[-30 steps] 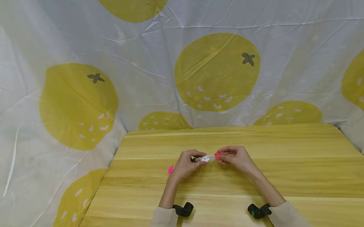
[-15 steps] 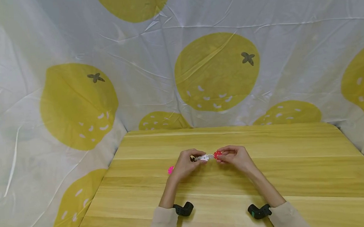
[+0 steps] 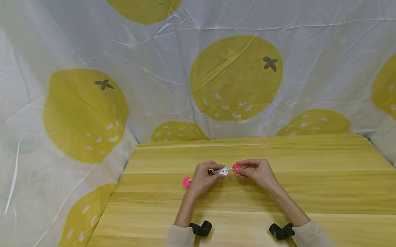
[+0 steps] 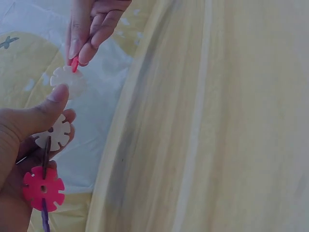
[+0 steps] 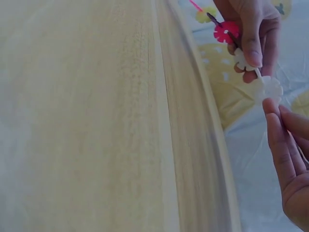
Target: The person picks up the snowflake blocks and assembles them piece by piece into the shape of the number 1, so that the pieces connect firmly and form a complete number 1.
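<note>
A chain of notched plastic snowflake discs is stretched between both hands above the table. My left hand [image 3: 203, 177] pinches a white snowflake disc [image 4: 59, 133] between thumb and fingers. Below it in the left wrist view hang a dark disc seen edge-on, a pink disc [image 4: 43, 188] and a purple disc [image 4: 45, 220]. At the other end my right hand [image 3: 258, 171] pinches a red snowflake disc [image 3: 236, 168]. Between the hands a second, paler white disc [image 5: 271, 90] joins the two. Another pink disc [image 3: 187, 182] shows left of the left hand, and the right wrist view has a yellow disc [image 5: 206, 14].
A wooden table [image 3: 315, 180] lies beneath the hands. Behind it and at the left hangs a pale curtain [image 3: 169, 84] printed with yellow fruit. Black wrist cameras are strapped to both forearms, over beige sleeves [image 3: 179, 242].
Both hands keep their grips and almost their places. The chain has turned slightly: the white disc at the left hand now faces the head camera more, and the far-left pink disc has risen a little.
</note>
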### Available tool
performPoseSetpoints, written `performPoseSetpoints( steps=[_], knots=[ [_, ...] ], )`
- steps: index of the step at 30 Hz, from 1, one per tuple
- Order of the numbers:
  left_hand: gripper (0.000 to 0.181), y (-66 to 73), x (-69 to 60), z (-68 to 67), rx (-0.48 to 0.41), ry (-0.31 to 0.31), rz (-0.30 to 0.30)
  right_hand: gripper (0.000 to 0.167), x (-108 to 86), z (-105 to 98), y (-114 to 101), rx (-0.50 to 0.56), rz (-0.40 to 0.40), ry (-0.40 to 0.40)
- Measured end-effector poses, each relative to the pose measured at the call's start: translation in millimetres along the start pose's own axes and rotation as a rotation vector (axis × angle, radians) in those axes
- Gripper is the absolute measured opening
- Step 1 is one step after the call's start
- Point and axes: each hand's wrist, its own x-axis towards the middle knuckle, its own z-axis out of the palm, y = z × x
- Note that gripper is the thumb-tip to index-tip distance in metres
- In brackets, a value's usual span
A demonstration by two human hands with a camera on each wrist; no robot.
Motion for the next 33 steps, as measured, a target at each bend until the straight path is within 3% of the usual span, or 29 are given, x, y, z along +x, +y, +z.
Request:
performPoseSetpoints(
  steps=[12,24,33],
  knots=[
    [0.026,2.1,0.0,4.3,-0.069,0.047,0.014,0.036,1.5,0.2,2.8,0.037,-0.071,0.028],
    [0.027,2.9,1.5,6.7,-0.076,0.042,0.052,0.035,0.7,-0.6,4.0,0.076,-0.064,0.048],
    [0.029,5.7,2.2,7.8,-0.082,0.041,0.011,0.033,0.5,1.6,-1.7,0.02,-0.104,0.06]
  ],
)
